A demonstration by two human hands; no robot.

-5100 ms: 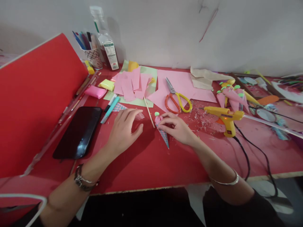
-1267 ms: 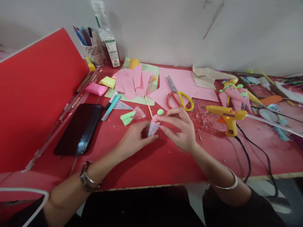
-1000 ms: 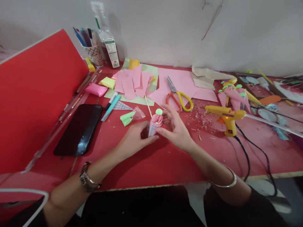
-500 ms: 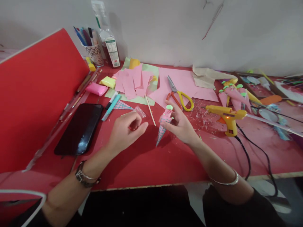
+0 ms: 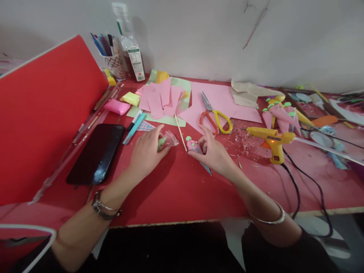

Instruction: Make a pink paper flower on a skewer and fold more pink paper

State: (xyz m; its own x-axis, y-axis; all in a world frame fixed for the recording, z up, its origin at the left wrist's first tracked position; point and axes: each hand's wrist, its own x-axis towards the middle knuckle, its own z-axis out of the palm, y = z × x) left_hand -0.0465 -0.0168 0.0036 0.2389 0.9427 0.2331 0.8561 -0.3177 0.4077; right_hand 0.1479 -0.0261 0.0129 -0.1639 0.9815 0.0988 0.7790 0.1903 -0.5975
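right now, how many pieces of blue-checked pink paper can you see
2: one is the cone in the right hand, the other a checked piece just beyond the left hand, partly hidden. More may lie out of sight.

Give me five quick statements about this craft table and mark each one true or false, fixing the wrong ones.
1. The right hand is at the checked cone. True.
2. The left hand touches the yellow packet. False: the left hand is at a green lump by a clear wrapper.
3. The scissors have their blades over pink paper. True.
4. The bottle lies on its side. False: the bottle stands upright.
5. The phone is to the left of the yellow glue gun. True.
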